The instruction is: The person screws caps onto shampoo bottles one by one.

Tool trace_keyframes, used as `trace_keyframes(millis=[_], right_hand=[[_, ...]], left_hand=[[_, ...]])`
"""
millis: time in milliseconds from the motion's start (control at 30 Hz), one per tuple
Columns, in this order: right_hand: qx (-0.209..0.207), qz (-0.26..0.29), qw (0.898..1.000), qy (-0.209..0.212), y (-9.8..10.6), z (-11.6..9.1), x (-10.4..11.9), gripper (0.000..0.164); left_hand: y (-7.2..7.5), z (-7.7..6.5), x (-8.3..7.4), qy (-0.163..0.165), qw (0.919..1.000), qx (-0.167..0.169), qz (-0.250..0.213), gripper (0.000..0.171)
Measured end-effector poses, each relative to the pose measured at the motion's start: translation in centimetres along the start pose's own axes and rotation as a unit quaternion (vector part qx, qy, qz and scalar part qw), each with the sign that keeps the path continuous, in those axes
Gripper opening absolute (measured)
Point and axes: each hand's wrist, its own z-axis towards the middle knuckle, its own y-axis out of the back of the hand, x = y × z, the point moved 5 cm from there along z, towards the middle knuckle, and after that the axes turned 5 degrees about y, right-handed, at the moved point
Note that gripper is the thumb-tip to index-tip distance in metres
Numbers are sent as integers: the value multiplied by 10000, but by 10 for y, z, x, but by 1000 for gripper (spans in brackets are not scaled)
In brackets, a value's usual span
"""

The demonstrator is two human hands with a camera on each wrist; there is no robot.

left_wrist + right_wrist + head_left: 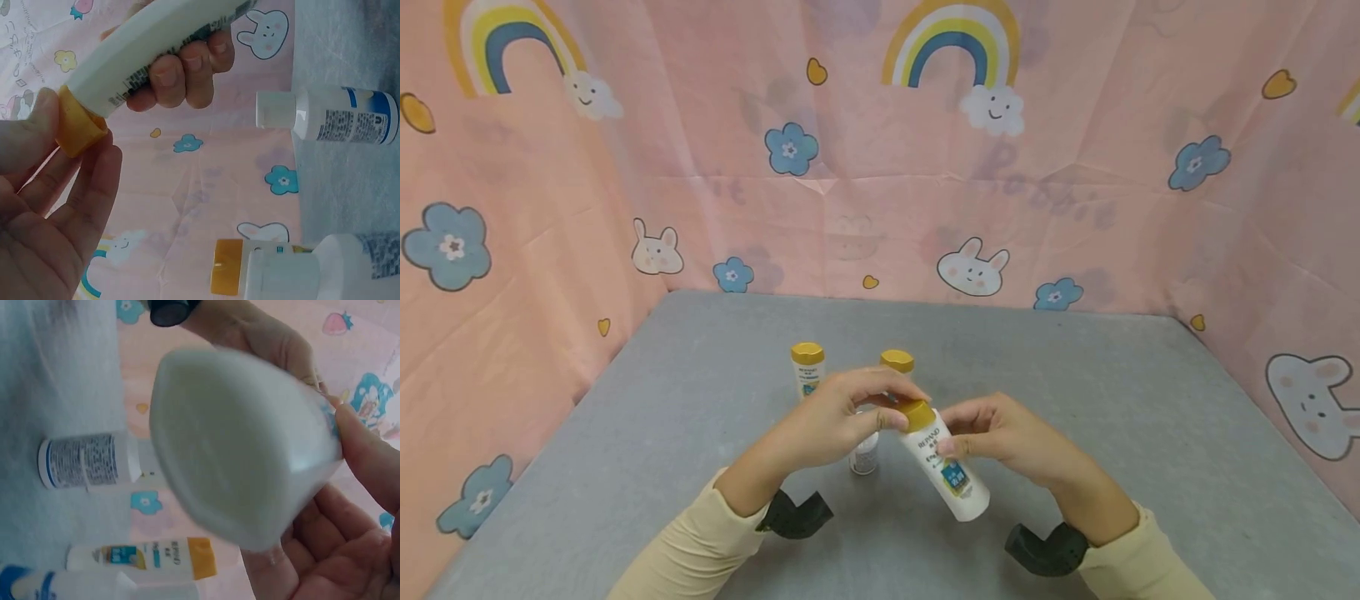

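A white bottle with a gold cap and printed front is held tilted above the grey table, its base toward the lower right. My left hand pinches the gold cap between thumb and fingers. Around the body just below the cap, my right hand grips with its thumb on the front label. In the right wrist view the bottle's pale base fills the middle. Partly hidden by my left hand, a small white bottle stands on the table.
Two more gold-capped bottles stand behind my hands, one at the left and one farther right, mostly covered. A white-capped bottle with a blue label stands nearby. Pink patterned cloth walls the grey table on three sides.
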Motion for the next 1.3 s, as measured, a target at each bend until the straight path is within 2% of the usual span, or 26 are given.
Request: trace_keyframes(millis=[133,233,367,467,600,800,1067,1167,1300], right_hand=[[-578,-502,9970,-59,1,0,2,35],[-1067,-958,9895,-188,0,0,4,34],[-1294,-1384,9818,-148,-6,0,9,32],[-1322,-1496,9798,-77,-9,0,12,32],[-1436,-1590,9768,-48,-9,-1,13,30],[-1547,-1707,9731,25,-8,-2,14,27],[-1119,-1321,9846,242,-5,-2,12,28],[-1227,-1257,9844,78,-3,-2,11,30],[-1544,-1269,9793,-321,-2,-2,11,33]], left_hand=[[2,0,5,650,9970,-408,74,31],[2,0,9,1282,9880,-839,209,35],[0,-1,12,1759,9766,-1197,312,32],[-2,-2,14,1948,9711,-1322,391,31],[-3,-2,14,1985,9700,-1345,395,28],[-3,-1,11,1667,9764,-1318,382,21],[-2,-1,9,1292,9854,-1070,288,22],[-1,-1,8,1246,9866,-1031,226,29],[-1,0,8,1439,9835,-1085,125,40]])
